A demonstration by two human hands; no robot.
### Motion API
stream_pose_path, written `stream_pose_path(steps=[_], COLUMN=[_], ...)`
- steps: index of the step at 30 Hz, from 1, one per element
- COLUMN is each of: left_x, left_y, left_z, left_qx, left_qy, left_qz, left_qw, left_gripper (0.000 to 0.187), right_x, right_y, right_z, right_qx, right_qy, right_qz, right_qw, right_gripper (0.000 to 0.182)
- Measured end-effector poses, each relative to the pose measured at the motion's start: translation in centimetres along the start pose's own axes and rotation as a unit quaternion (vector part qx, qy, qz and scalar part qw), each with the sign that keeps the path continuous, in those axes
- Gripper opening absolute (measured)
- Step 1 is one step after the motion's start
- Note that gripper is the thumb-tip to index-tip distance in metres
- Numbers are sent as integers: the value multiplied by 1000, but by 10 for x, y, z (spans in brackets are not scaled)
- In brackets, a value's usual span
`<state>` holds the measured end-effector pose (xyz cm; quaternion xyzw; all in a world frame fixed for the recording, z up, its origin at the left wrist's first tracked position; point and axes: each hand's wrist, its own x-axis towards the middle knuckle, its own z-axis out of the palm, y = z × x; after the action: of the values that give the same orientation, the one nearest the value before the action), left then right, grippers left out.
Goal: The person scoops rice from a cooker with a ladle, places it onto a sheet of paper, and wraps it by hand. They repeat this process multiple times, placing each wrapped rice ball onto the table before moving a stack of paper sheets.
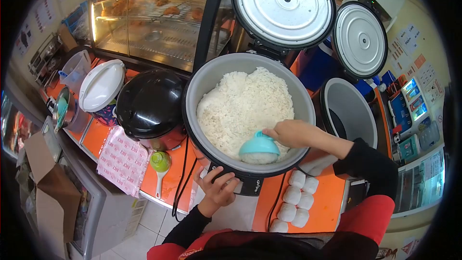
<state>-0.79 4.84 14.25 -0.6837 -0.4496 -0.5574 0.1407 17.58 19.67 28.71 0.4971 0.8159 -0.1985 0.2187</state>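
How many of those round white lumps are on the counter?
7 white lumps on the orange counter near the rice-filled cooker: four in the left column, the nearest partly covered, and three in the right column. More may be hidden.

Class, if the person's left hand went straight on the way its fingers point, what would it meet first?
The left hand would first meet the front of the open rice cooker, though depth is unclear; it may already touch.
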Motion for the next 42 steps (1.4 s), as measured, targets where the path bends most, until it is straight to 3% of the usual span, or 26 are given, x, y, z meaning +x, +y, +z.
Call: stream_pose_path(steps=[10, 13, 16, 19, 22, 23, 25, 26, 27, 29, 31, 32, 35, 36, 37, 38, 41, 42], left_x=[-1, 0, 1, 4, 10, 8, 9, -3, -22, -79, -139, -165, -213, -220, -224, -225, -228, -227], left_y=[2, 2, 1, 1, 2, -1, -4, -5, -6, -15, -28, -26, -22, -19, -15, -13, -11, -13], left_z=[-1, -2, 2, 1, 3, 1, -19, -28, -39, -62, -85, -89, -94, -94, -94, -93, -94, -90], left_qx=[2, -3, 1, 9, 12, 0, -155, -191, -224, -169, -60, -29, 36, 40, 44, 65, 60, 62], left_qy=[-11, -8, 13, 18, 21, 0, -78, -61, -46, -118, -338, -390, -498, -512, -525, -527, -520, -516], left_qz=[-3, 2, 8, 8, 5, 16, -50, -83, -121, -181, -220, -206, -170, -167, -163, -152, -152, -150], left_qw=[1000, 1000, 1000, 1000, 1000, 1000, 984, 976, 966, 962, 913, 897, 850, 842, 834, 833, 838, 841], left_gripper=[20, 20, 12, 8, 7, 8, 21, 30, 40, 45, 57, 64, 81, 86, 91, 93, 94, 94], right_x=[16, 23, 52, 31, -35, -53, -86, -104, -110, -130, -136, -133, -93, -74, -53, -37, -17, -18], right_y=[2, -5, 23, 36, 9, 2, -12, -23, -22, -36, -52, -59, -77, -81, -83, -86, -97, -97], right_z=[12, 7, 0, -15, -18, -10, 17, 34, 62, 121, 177, 203, 279, 307, 334, 356, 400, 396], right_qx=[91, 131, 315, 464, 572, 605, 670, 668, 690, 746, 778, 791, 695, 553, 388, 205, 44, 45], right_qy=[-86, -162, -383, -322, -182, -177, -173, -158, -212, -255, -277, -285, 24, 134, 239, 335, 300, 303], right_qz=[-46, 8, 68, 33, 51, 49, 47, 61, 45, 73, 93, 101, 88, 60, 30, -2, -13, -5], right_qw=[991, 978, 866, 824, 798, 775, 721, 725, 691, 611, 556, 532, 714, 820, 890, 920, 953, 952], right_gripper=[71, 62, 48, 39, 38, 39, 40, 41, 43, 42, 41, 41, 40, 41, 44, 49, 53, 52])
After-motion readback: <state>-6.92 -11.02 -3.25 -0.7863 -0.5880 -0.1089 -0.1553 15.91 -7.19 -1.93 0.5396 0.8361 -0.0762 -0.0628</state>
